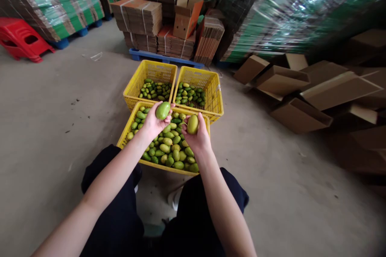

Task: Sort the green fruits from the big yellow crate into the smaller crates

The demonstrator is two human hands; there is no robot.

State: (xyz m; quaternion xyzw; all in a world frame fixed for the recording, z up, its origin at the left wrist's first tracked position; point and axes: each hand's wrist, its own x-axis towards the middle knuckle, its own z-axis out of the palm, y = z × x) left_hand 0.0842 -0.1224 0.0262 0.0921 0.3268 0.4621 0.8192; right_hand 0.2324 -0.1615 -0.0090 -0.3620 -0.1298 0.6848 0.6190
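Observation:
My left hand [153,122] is closed around a smooth green oval fruit [163,110], held up above the nearest yellow crate [164,168]. In my right hand [199,138] is a yellower oval fruit [192,124], gripped over the same crate's right side. That crate is full of similar green and yellow-green fruits [167,141]. Behind it stand two more yellow crates, a left one [129,90] and a right one [217,92]. Each has a layer of mostly darker green fruits at its bottom. The exact kind of fruit is hard to tell.
Bundles of flattened cardboard [141,16] and an opened carton [188,16] sit on a blue pallet [165,58] beyond the crates. Loose brown boxes [301,108] pile up on the right. A red stool [24,40] stands at left, near plastic-wrapped stacks [60,0].

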